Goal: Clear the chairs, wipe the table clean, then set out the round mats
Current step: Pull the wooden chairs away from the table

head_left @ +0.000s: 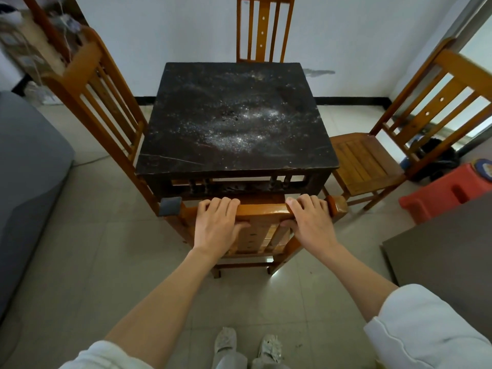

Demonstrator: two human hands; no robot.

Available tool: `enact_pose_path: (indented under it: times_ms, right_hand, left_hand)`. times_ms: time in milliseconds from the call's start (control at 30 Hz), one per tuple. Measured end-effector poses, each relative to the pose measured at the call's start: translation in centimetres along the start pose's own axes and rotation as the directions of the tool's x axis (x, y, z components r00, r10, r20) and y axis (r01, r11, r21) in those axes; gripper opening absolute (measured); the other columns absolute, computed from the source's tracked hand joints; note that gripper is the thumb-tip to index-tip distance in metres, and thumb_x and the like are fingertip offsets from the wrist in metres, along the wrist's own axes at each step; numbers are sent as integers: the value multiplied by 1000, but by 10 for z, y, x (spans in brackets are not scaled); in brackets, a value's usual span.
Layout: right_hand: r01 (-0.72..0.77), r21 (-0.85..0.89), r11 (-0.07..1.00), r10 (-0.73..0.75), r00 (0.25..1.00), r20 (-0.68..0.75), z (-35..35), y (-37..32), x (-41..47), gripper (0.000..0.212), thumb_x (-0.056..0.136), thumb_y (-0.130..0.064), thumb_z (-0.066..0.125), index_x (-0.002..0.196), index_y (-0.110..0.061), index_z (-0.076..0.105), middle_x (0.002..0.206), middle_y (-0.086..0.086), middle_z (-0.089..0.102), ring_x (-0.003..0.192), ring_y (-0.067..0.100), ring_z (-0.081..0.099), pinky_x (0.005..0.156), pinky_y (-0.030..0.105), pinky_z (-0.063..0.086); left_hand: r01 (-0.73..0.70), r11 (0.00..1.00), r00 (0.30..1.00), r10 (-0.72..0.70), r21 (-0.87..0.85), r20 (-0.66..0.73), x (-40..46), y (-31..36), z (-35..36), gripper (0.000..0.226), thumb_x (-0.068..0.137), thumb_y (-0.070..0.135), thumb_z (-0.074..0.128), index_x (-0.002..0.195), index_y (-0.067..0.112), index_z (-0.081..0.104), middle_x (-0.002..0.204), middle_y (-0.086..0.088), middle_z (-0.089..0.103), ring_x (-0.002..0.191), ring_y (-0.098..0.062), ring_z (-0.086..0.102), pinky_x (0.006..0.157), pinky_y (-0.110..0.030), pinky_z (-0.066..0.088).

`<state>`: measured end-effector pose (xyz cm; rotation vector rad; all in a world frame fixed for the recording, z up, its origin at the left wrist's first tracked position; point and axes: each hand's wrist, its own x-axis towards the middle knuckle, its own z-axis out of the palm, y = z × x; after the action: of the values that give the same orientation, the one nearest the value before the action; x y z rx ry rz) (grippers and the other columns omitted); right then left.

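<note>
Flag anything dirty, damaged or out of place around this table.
The dark table top is strewn with white specks, thickest near its middle, so it needs wiping. Its near edge looks chipped. The wall behind has a patch of flaked paint.

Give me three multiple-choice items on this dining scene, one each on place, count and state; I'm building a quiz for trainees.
1. Where do both hands rest?
A. on the near chair's top rail
B. on the tabletop
C. on the red stool

2. How many wooden chairs stand at the table?
A. two
B. four
C. six

3. What state is the tabletop in?
A. covered by a cloth
B. wiped clean
C. dusted with white specks

Answers:
1 A, the left hand and right hand grip the near chair.
2 B, one stands at each side.
3 C, white specks spread across the dark tabletop.
</note>
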<state>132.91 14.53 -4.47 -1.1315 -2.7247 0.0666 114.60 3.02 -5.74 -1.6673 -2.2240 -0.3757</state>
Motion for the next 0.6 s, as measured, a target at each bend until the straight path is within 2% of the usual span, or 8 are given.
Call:
enact_pose_path:
  times_ms: [167, 433, 600]
  right_hand:
    - [-9, 14, 1000, 9, 999, 38, -3, 6, 2, 44, 79, -36, 68, 116, -15, 56, 109, 10, 60, 103, 30, 55, 91, 43, 42]
    - [-29, 28, 999, 26, 994, 102, -7, 10, 5, 46, 87, -41, 57, 127, -18, 48, 122, 8, 54, 114, 27, 47, 99, 39, 34]
    - [-57, 49, 997, 52, 994, 98, -11, 3, 1, 46, 87, -40, 58, 127, -20, 47, 124, 5, 53, 117, 24, 46, 103, 37, 31]
  left_hand:
    - [14, 1000, 1000, -14, -3, -2, 2, 4, 2, 46, 67, 53, 75, 96, 19, 63, 86, 2, 66, 80, -18, 64, 76, -35, 49]
    - [42, 999, 997, -42, -1, 71, 6, 11, -3, 42, 73, 52, 70, 99, 20, 62, 90, 2, 65, 86, -20, 61, 80, -38, 47]
    - [94, 993, 971, -76, -70, 226, 7, 16, -11, 50, 85, 61, 46, 120, 24, 52, 114, 3, 58, 109, -19, 51, 96, -38, 33]
